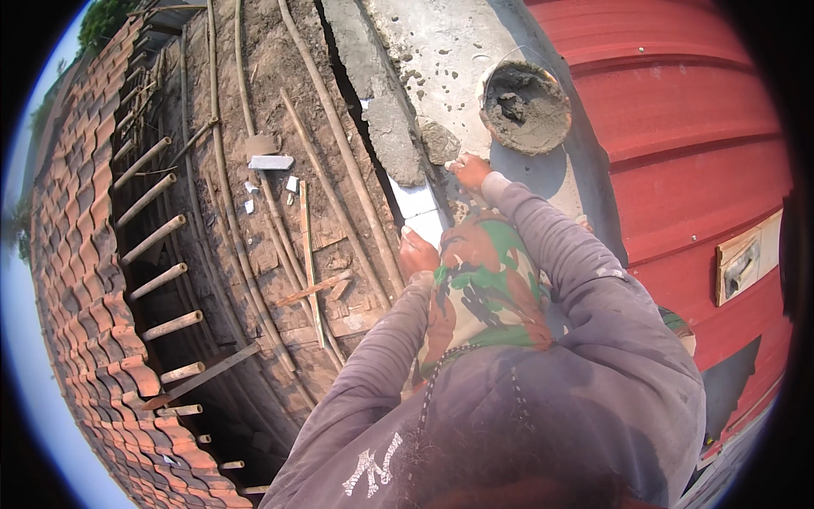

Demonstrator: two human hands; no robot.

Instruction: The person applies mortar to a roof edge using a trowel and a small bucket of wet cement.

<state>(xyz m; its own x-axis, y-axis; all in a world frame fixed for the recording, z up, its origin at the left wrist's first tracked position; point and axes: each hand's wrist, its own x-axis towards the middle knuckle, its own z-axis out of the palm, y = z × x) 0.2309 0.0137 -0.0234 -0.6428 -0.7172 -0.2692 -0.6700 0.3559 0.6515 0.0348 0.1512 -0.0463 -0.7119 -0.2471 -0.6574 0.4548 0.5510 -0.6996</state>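
Two white blocks lie end to end in line with a mortar-coated wall top. My left hand is closed at the near end of the nearer white block, its thumb along the left edge. Just to the right, my right hand is closed on what looks like a trowel, its blade caked in grey mortar and its handle mostly hidden in my fingers. Beyond that hand stands a round bucket of wet grey mortar, on a concrete ledge spotted with mortar.
Left of the wall, a dark gap borders a lower brown surface with long bamboo poles, wood strips and white block pieces. Farther left is an orange tiled roof. Red metal roofing slopes at the right, with a wooden board on it.
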